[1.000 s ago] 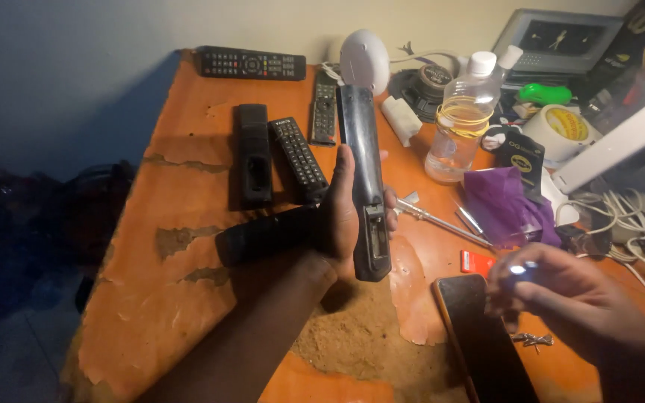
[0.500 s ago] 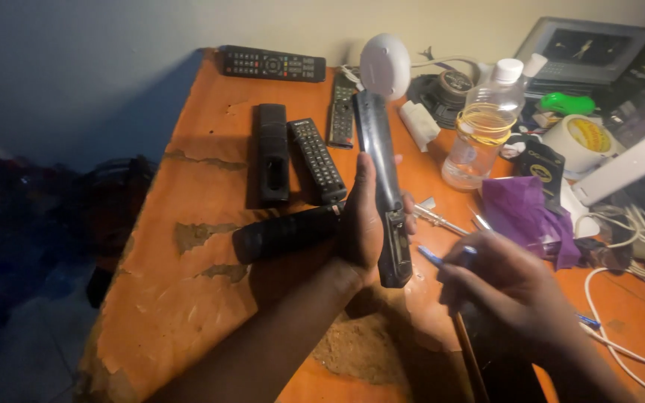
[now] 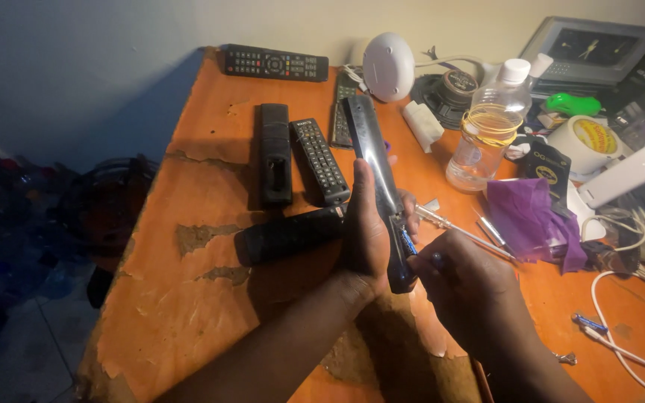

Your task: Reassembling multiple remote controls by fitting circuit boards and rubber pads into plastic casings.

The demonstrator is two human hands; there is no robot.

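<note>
The orange bench ran from the near edge to the far wall, its top peeling in patches. At the far right stood a grey clock, and in front of it a white dome, a clear bottle with a white cap, a tape roll and a purple cloth. White cables looped at the right edge.

Four remotes lay on the bench: one crosswise at the far edge, one behind the dome's left side, and two side by side in the middle, a plain black one on the left and a buttoned one to its right. Another black remote lay crosswise just left of the left hand.

The left hand held a long grey remote off the bench, its far end pointing at the dome, its near end low by the right hand. The left fingers were wrapped around the remote's body, grasping it firmly. A small blue part showed in the remote's side near its lower end.

The right hand sat just right of that lower end, fingers clenched around something small pressed to the remote; what it held could not be made out. A thin metal tool lay on the bench just beyond the right hand.
</note>
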